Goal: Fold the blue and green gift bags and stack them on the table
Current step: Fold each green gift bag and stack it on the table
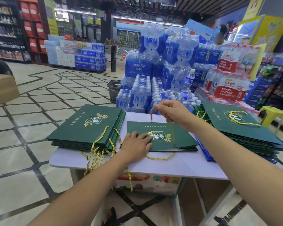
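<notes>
Stack of flat dark-green paper gift bags (87,126) sits at the left end of the white table (178,167). My left hand (136,144) has its fingers straight, pressing flat on the single folded green gift bag (183,137) mid-table. My right hand (168,111) pinches that bag's yellow twisted cord handle (151,113), lifted above it. Far right is a second green bag stack (235,128), with blue bag edges (203,150) showing beneath.

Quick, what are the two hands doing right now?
Left hand: open, pressing flat on the middle green bag.
Right hand: closed, pinching that bag's yellow cord handle, lifted above it.
</notes>
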